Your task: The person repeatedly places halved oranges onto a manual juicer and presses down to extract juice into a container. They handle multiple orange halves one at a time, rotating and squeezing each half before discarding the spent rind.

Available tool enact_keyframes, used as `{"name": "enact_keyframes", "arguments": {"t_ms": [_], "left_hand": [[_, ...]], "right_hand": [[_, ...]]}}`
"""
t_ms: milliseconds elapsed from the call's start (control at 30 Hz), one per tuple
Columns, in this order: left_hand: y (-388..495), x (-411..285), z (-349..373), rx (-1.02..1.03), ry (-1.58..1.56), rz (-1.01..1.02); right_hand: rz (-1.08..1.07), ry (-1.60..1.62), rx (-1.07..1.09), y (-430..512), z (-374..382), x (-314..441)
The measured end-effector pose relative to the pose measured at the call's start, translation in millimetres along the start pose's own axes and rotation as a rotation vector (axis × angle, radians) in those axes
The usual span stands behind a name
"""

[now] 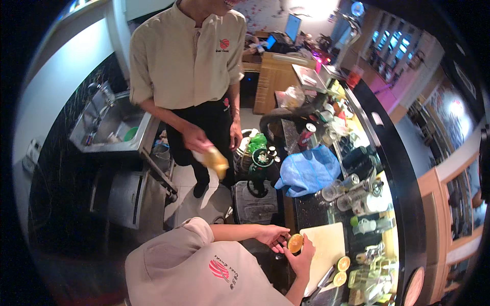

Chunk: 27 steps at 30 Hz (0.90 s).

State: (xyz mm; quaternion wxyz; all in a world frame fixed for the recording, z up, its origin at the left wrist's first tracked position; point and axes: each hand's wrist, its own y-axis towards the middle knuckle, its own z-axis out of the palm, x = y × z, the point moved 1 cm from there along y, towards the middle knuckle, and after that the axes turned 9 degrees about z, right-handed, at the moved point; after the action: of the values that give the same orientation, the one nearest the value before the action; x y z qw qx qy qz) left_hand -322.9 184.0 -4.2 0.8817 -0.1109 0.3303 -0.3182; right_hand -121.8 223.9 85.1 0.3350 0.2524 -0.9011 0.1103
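My right hand [301, 257] holds a halved orange [295, 243] between thumb and fingers, its cut face turned up, at the near edge of a cutting board [325, 241]. My left hand [272, 238] is just beside the fruit, palm up, fingers apart and partly curled; I see nothing in it. Two more orange halves, one [343, 263] above the other [340, 279], lie cut side up at the board's lower right corner. A knife [325, 277] rests next to them, with its dark handle towards the counter's near edge.
A blue cloth [309, 171] and a drink can [306, 134] sit farther along the counter. Glassware [367, 225] and bottles line its back. A co-worker [187, 69] stands across the aisle, holding a blurred yellowish object [215, 161]. A lidded bin [255, 202] and a steel sink [115, 122] are nearby.
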Motion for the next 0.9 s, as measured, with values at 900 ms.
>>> {"name": "enact_keyframes", "arguments": {"t_ms": [900], "left_hand": [[39.8,86.5,-16.3,0.073,-0.213,-0.398]], "right_hand": [[-0.278,-0.59,-0.205,-152.3,-275.4,137.8]]}}
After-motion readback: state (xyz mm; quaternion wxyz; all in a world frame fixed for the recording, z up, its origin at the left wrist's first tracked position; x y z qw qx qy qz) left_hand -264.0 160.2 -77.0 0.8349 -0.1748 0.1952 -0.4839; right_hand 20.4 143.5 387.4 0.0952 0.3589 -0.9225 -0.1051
